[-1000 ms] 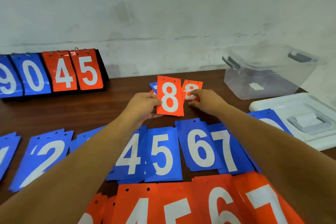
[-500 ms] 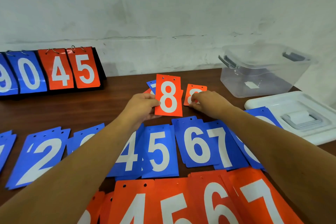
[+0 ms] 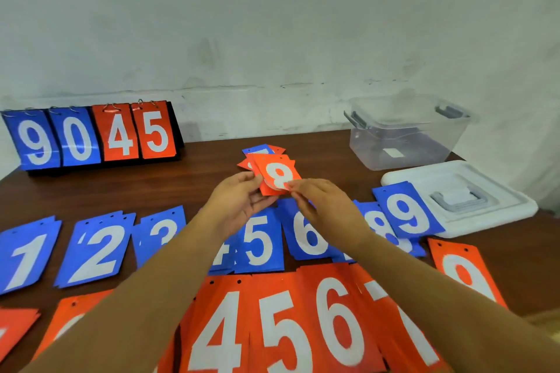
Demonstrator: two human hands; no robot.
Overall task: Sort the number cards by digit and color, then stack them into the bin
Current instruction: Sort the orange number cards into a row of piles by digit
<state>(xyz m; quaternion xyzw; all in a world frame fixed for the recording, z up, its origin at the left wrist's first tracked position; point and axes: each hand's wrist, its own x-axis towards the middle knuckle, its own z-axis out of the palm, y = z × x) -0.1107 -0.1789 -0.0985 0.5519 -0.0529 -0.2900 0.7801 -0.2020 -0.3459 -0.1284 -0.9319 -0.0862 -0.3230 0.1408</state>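
Both hands meet over the middle of the table on a small stack of orange 8 cards. My left hand grips the stack's left edge and my right hand pinches its lower right corner. Behind the stack lies a small loose pile of blue and orange cards. A row of blue card piles, 1 through 9, crosses the table under my arms. In front of it runs a row of orange piles, among them 4, 5 and 6. The clear plastic bin stands at the back right.
The bin's white lid lies beside it at the right, partly under the blue 9. A flip scoreboard reading 9 0 4 5 stands at the back left against the wall. The table's right edge is close past the lid.
The second orange 8, which my right hand held flat on the table, now sits with the one in my left hand. The stack has tilted and my view has widened.
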